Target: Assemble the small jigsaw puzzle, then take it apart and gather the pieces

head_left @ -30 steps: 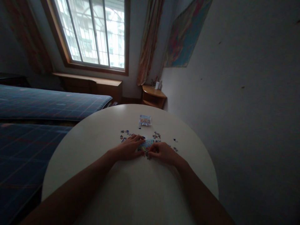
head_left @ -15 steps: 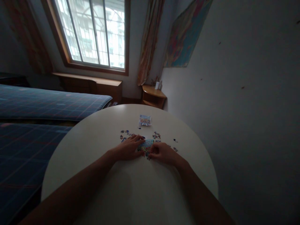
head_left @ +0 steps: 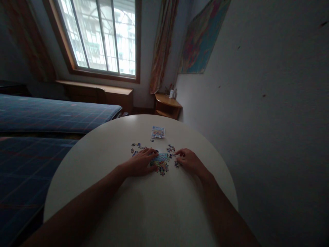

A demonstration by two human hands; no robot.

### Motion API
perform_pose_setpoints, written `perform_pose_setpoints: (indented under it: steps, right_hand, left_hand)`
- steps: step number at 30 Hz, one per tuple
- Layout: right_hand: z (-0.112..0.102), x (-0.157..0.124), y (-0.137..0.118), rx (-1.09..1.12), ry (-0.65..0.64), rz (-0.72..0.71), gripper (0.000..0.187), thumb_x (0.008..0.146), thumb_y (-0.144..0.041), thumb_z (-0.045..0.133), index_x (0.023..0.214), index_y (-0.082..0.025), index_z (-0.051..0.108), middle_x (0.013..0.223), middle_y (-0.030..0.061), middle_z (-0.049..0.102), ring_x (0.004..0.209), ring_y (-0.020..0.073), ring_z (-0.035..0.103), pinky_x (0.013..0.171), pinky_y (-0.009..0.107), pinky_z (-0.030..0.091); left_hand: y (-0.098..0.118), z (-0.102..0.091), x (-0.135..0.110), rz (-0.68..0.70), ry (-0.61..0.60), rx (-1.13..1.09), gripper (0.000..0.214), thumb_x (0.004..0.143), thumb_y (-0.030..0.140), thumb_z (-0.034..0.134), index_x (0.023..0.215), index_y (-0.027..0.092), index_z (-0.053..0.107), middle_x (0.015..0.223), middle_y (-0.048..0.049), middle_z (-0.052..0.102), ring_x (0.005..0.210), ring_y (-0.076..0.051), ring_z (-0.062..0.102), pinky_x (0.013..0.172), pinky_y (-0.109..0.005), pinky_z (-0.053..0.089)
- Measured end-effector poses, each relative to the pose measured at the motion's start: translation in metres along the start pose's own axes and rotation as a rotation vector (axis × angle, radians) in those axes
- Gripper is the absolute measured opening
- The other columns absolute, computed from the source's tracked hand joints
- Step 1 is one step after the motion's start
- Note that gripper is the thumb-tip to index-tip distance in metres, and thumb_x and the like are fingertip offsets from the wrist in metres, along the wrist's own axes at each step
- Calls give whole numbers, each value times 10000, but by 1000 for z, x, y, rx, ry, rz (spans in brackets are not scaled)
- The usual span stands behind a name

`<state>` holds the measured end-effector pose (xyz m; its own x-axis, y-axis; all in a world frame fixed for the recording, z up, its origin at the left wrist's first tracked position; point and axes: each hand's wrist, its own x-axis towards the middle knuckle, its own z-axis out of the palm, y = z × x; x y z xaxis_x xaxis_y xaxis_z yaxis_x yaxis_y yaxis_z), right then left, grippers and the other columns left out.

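Note:
A partly joined jigsaw puzzle (head_left: pixel 161 163), light blue at the top and many-coloured below, lies flat on the white round table (head_left: pixel 154 212). My left hand (head_left: pixel 141 162) rests over its left side, fingers stretched out and thumb apart, covering part of it. To the right of the puzzle, my right hand (head_left: pixel 190 163) hovers low or touches the table, index finger and thumb apart. Its fingertips are beside loose puzzle pieces (head_left: pixel 177 164), and I see nothing held in them. More loose pieces (head_left: pixel 170 148) lie just beyond the right fingertips.
Another group of loose pieces (head_left: pixel 135 148) lies beyond my left hand. Farther back is a small picture packet (head_left: pixel 158 132). Past the table stand a bed with a blue checked mattress (head_left: pixel 56 111) at the left, and a corner shelf (head_left: pixel 168 101) by the wall.
My right hand has left the puzzle's lower right edge and moved right and slightly away from me, its fingers opening. The left hand has stayed on the puzzle.

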<state>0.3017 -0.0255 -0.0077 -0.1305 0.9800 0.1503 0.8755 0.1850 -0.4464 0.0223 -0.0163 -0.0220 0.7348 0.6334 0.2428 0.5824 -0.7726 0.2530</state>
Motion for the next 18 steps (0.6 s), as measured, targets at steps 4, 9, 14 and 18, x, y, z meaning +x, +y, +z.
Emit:
perform_pose_setpoints:
  steps: [4,9,14,18]
  right_hand:
    - [-1,2,8,-57,-7,21,283,769,-259,642,1030,-202,736,1028,90,649,967,214,586,855,309,426]
    - [4,-1,-5,-107,-22,-31,324,811,-371,660,1112,-269,723,1195,92,622,1111,256,549,963,385,390]
    - [12,-1,-13,-131,-29,-63,320,864,-371,606,1160,-296,702,1239,84,608,1156,258,527,985,402,369]
    - [11,0,-11,-120,-35,-38,311,872,-395,600,1153,-312,704,1234,70,615,1150,254,533,973,393,372]
  left_hand:
    - [0,-1,0,2,-7,0,533,911,504,517,1374,249,451,1382,-99,474,1270,-288,439,1090,-429,350]
    - [1,-1,0,6,2,6,528,910,503,525,1358,230,466,1365,-110,482,1253,-292,451,1082,-438,366]
    - [3,-1,0,0,-1,15,525,910,489,534,1359,224,469,1373,-110,477,1257,-294,448,1083,-440,371]
    - [3,-2,0,-1,0,18,518,909,481,536,1356,227,472,1368,-107,479,1256,-290,448,1085,-435,368]
